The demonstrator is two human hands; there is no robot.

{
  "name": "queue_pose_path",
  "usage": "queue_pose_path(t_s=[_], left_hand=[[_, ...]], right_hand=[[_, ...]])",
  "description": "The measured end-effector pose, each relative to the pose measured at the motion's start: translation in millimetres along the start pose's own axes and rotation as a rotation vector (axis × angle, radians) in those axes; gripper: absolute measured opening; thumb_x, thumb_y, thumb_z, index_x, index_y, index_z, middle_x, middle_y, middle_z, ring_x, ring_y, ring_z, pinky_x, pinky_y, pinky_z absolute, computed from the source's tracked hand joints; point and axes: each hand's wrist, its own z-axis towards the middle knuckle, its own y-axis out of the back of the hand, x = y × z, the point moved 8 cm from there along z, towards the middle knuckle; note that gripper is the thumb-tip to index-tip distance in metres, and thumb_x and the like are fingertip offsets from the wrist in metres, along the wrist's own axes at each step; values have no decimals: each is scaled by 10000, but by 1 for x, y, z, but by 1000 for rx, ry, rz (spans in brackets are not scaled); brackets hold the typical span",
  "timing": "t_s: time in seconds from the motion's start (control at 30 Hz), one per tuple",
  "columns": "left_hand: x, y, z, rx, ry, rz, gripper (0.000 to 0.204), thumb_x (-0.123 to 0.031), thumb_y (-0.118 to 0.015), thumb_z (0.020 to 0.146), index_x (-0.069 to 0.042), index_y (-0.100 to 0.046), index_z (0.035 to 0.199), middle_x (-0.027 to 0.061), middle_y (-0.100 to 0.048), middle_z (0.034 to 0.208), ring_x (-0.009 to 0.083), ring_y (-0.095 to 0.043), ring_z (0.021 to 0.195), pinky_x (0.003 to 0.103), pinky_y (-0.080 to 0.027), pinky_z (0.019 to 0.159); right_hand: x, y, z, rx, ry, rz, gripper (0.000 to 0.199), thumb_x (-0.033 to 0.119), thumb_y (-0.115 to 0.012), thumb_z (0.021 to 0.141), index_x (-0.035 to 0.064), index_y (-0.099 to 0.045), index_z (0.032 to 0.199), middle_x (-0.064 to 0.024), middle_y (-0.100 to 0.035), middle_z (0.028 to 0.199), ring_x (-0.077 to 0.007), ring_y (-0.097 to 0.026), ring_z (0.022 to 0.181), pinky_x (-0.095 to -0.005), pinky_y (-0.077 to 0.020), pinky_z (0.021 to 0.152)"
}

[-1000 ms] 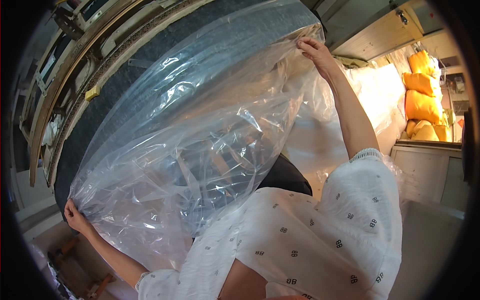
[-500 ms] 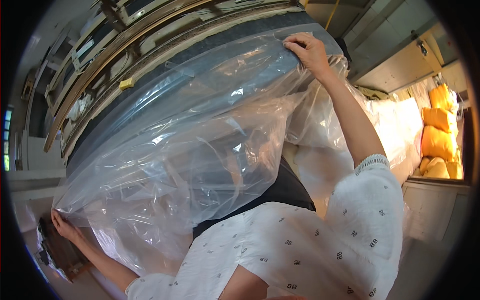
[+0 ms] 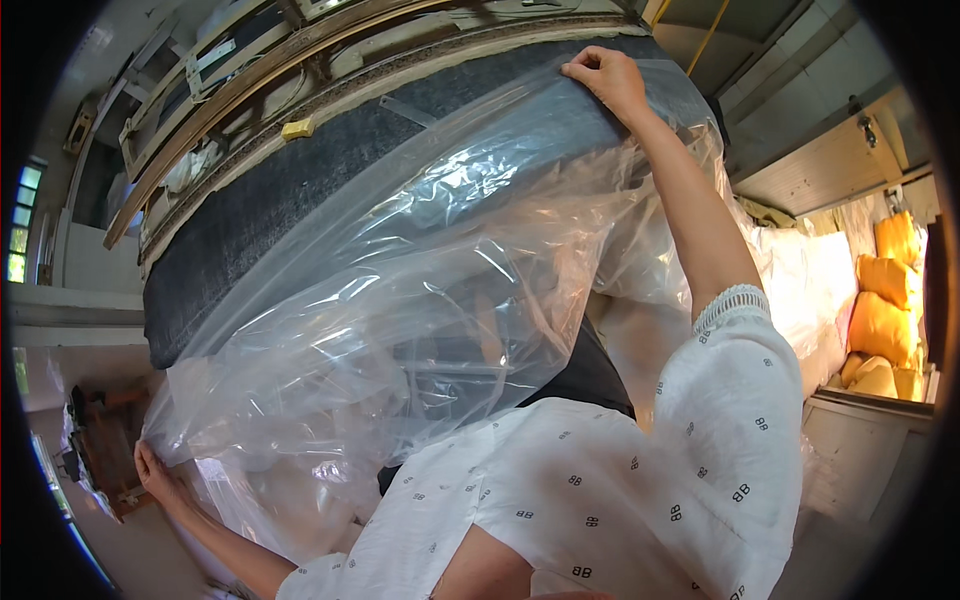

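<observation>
Dark tabletop point(image 3: 265, 205): clear plastic sheet point(image 3: 400, 285), flat strip point(image 3: 408, 111).

A workshop of some kind is suggested, though its exact trade cannot be told. The long dark tabletop point(image 3: 260, 215) is lined along its far edge by worn wooden rails point(image 3: 300, 58) and metal fittings. It is partly covered by a broad sheet of clear plastic point(image 3: 400, 265). Well beyond its right end, plump yellow bundles point(image 3: 887, 325) are piled up.
</observation>
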Motion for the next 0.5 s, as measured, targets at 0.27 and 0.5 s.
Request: queue_pose_path(t_s=[0.27,0.5], left_hand=[[53,-4,-52,114,148,137,202,-198,-617,830,-99,-612,1006,-40,-582,921,48,-488,792,191,-362,639],[39,-39,-48,-313,106,-183,299,-295,-555,863,-92,-530,1080,-24,-524,996,91,-473,844,221,-347,671]], right_hand=[[1,4,7,-121,-28,-257,305,396,-687,673,111,-654,776,-71,-640,783,-249,-607,732,-357,-454,634],[8,19,64,0,212,155,207,245,-647,769,67,-640,874,-24,-609,861,-116,-561,815,-248,-433,740]])
